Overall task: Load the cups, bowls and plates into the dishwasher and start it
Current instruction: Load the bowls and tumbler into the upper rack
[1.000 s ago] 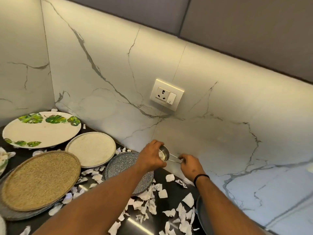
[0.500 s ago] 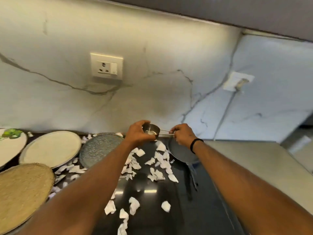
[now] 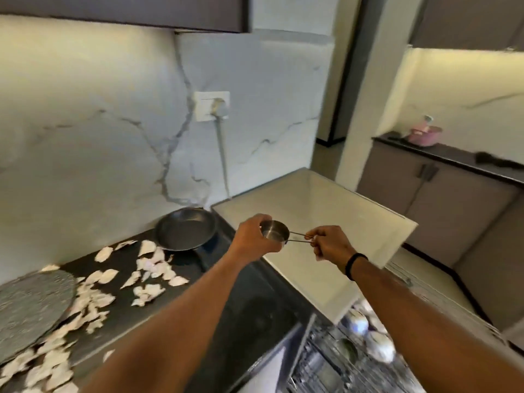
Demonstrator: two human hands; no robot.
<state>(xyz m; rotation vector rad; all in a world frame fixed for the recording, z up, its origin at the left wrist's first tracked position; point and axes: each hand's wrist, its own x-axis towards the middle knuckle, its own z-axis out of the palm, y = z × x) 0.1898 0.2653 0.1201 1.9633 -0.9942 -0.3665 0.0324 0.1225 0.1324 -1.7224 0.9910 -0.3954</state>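
A small steel cup (image 3: 274, 233) with a thin wire handle is held in the air between both hands, over the edge of the dark counter. My left hand (image 3: 255, 236) grips the cup's body, fingers curled round it. My right hand (image 3: 329, 245) pinches the end of the wire handle. Below at the lower right the dishwasher's wire rack (image 3: 334, 361) stands pulled out, with a few blurred white dishes (image 3: 380, 346) in it. A dark round plate (image 3: 185, 229) lies on the counter by the wall, and a grey speckled plate (image 3: 31, 304) lies at the left edge.
Torn white paper scraps (image 3: 147, 272) litter the black counter (image 3: 243, 302). A pale glass-topped surface (image 3: 320, 222) sits just right of the counter. A wall socket (image 3: 212, 105) with a cord is behind it. Far right is another counter with a pink pot (image 3: 424, 135).
The view has swung right: the leaf, beige and woven plates have left the frame, and the dishwasher rack has come into view. Both hands carried the steel cup rightward with the same hold.
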